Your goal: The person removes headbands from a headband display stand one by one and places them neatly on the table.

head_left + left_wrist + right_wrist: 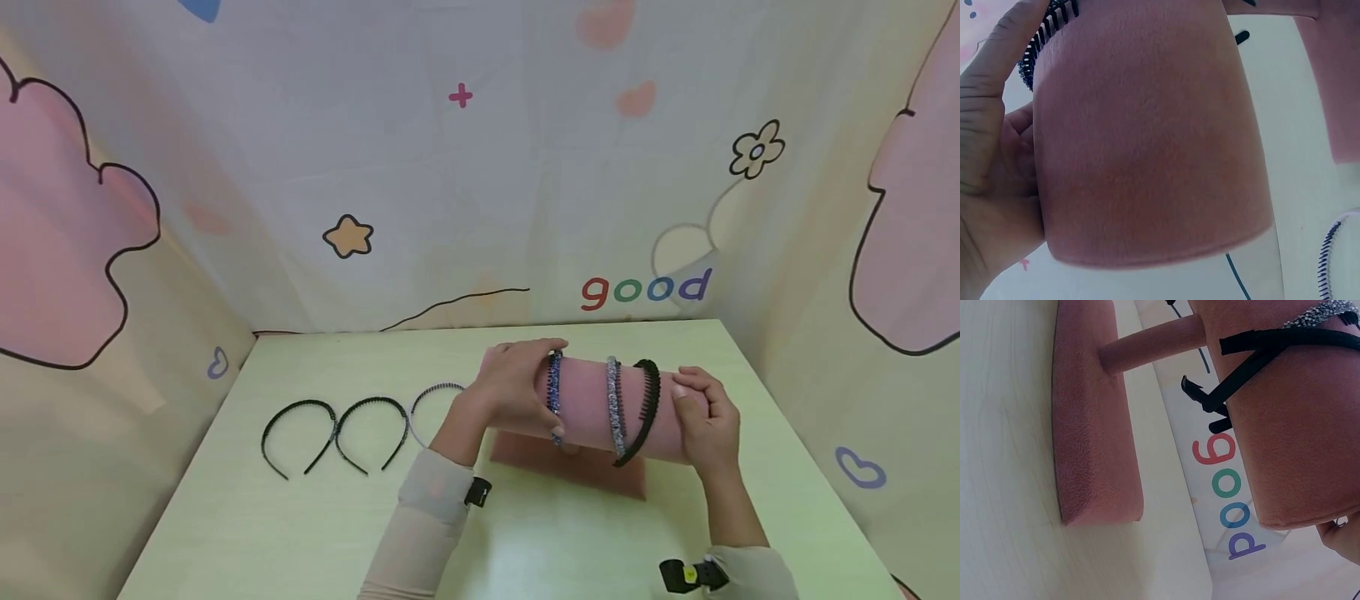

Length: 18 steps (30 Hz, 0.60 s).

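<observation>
Two hands on a pink roll (587, 396), both arms reaching forward. Left hand (513, 385) arches wide across the left end, fingers above, thumb below, holding the blue headband (553, 385) around the roll. Right hand (711, 427) grips the right end, thumb in front. Between them, silver headband (615, 408) and black headband (655, 404) sit round the roll; stand base (570, 471) underneath. Leftward on the table (300, 542): two dark headbands (303, 403), pale headband (415, 401) partly hidden.
</observation>
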{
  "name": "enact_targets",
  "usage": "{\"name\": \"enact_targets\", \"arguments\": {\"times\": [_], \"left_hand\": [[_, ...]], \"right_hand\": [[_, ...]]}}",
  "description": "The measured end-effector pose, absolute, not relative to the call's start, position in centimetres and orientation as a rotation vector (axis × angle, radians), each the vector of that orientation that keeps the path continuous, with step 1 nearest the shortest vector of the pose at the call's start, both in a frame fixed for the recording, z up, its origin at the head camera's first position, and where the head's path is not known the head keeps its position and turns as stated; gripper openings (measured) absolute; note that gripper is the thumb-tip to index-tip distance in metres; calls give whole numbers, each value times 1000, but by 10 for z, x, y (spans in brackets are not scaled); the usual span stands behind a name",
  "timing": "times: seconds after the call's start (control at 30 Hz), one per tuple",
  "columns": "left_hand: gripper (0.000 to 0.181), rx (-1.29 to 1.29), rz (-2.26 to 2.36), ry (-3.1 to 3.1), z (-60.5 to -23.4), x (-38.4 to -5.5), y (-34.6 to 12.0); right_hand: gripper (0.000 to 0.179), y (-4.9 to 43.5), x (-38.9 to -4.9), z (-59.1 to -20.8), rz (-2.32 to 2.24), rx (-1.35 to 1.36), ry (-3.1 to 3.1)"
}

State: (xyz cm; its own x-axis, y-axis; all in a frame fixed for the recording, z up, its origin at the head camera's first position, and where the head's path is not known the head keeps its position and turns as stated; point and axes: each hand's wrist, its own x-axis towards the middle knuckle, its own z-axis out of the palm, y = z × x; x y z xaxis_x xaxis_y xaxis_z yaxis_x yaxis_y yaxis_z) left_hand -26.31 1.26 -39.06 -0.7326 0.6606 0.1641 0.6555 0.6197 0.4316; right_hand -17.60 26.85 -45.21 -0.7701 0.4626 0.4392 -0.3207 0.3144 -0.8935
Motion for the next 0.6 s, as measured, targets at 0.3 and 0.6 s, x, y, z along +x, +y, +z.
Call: {"name": "enact_targets", "arguments": {"times": [0.3,0.6], "left_hand": [[110,1137,722,2860,-390,-263,9],[107,1174,655,2889,-389,-263,5]], "right_hand": [[18,272,-175,-449,1509,-110,-1911],[19,260,-166,-432,1529,-107,-1925]]}}
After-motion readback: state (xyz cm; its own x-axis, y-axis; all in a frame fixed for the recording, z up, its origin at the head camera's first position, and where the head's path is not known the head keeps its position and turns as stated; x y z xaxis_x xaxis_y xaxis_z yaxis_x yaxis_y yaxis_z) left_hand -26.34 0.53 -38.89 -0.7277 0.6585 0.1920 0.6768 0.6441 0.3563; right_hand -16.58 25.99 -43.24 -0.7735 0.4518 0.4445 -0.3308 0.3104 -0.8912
